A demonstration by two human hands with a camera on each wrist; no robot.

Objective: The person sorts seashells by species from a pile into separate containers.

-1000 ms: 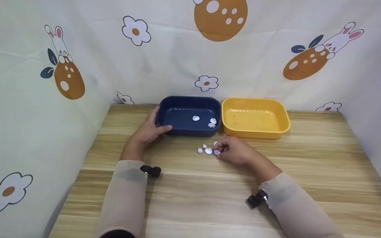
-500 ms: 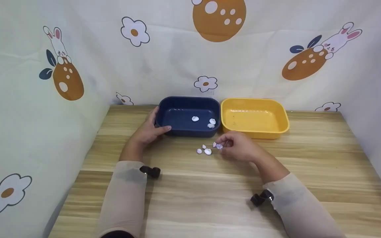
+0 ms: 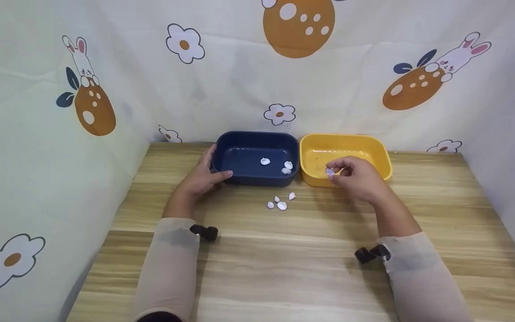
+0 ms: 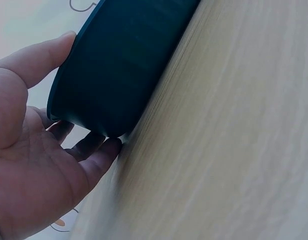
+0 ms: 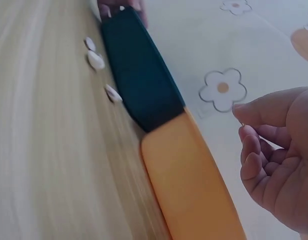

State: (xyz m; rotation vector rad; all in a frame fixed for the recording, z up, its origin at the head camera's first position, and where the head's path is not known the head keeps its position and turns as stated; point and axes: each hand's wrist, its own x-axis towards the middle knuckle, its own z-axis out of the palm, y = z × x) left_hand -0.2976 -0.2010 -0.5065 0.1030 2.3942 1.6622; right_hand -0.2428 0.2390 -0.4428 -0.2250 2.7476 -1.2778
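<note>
Pinching a small pale piece [image 3: 330, 171] in our right hand [image 3: 359, 180], we hold it above the yellow bin [image 3: 377, 154].

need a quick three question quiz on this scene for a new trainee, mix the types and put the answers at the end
1. True or false: the left hand grips the blue bin.

2. How many white shell-like pieces lie directly on the table? A: two. B: four. C: seven.

3. Fill in: in the head view, the small pale piece pinched by the right hand appears in front of the ____.

Key:
1. True
2. B
3. yellow bin
</note>
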